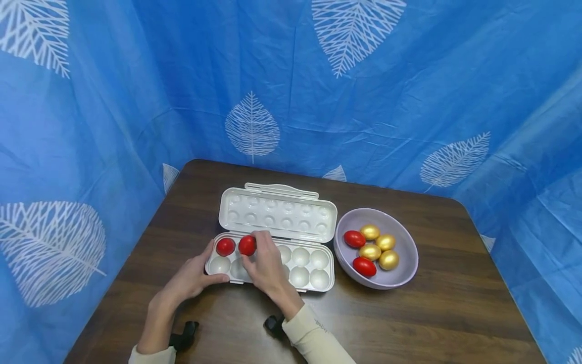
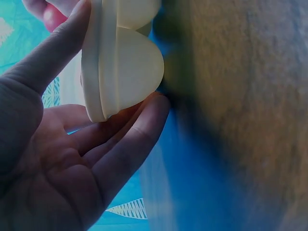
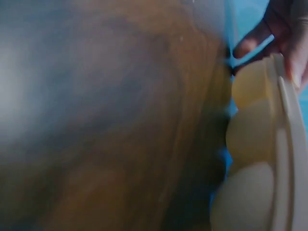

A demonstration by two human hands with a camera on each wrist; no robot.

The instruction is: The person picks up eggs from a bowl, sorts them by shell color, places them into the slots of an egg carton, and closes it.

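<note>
Two bare hands work at a white plastic egg box with two rows of round cups (image 1: 320, 278), set on a dark brown wood-grain worktop (image 1: 436, 303). The right hand (image 1: 267, 265) has its grip drawn in close round a glossy red egg (image 1: 247, 245), thumb on the near side, fingers on the far side. That egg is at the second cup from the left in the far row; whether it touches the cup's floor cannot be told. The left hand (image 1: 193, 277) clasps the box's left end, its grip parted only by the box wall, thumb on the rim and fingers under the end cup, probably to keep the box from sliding.

Another shiny red egg (image 1: 225, 246) sits in the far-left cup. The pale dimpled lid (image 1: 278, 215) is folded back away from the person, which leaves the cups uncovered. Close by on the right, likely for easy reach, a lilac round bowl (image 1: 406, 253) holds four golden eggs (image 1: 385, 242) and two red ones (image 1: 364, 266).

The box's long axis runs left to right, its right end slightly nearer the person. The held egg looks almost round from above, so its long axis perhaps stands near upright; which end points down is hidden.
</note>
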